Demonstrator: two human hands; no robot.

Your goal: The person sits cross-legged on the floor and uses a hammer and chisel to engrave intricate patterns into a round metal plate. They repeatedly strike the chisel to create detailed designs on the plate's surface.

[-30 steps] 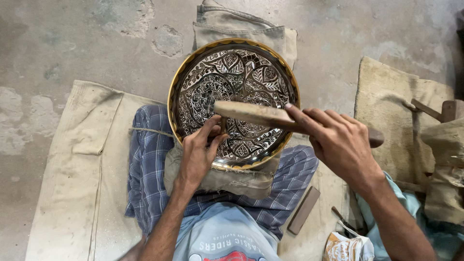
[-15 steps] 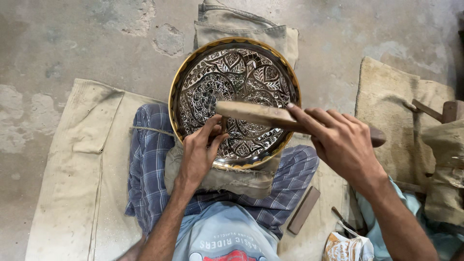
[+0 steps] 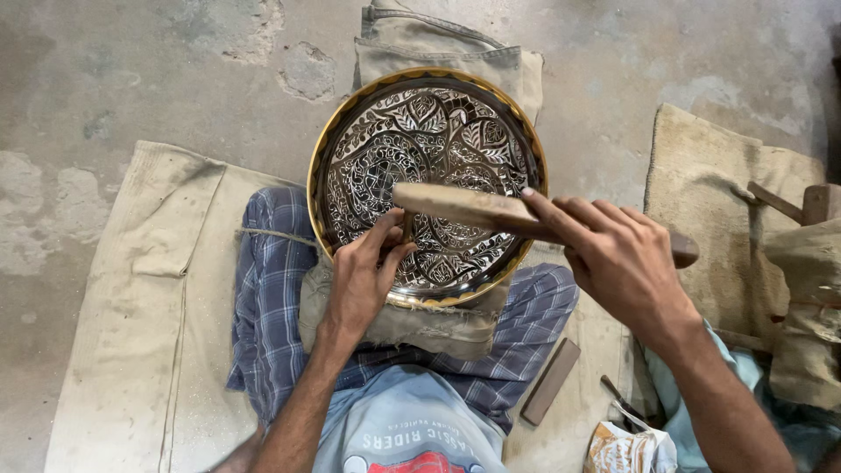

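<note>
Around your checked cloth [image 3: 272, 289]: a canvas mat [image 3: 140, 333] to its left, a small wooden block [image 3: 550, 382] and a printed packet [image 3: 626, 448] to its right.

plate [image 3: 455, 123]: glossy engraved metal | mallet [image 3: 464, 208]: matt wood | floor [image 3: 131, 70]: rough concrete

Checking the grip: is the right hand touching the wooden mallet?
Touching. The head view shows the right hand wrapped around the wooden mallet, fingers along its handle.

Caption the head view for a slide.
Left hand steadies a small tool on an engraved plate; right hand holds a wooden stick above it.
</note>
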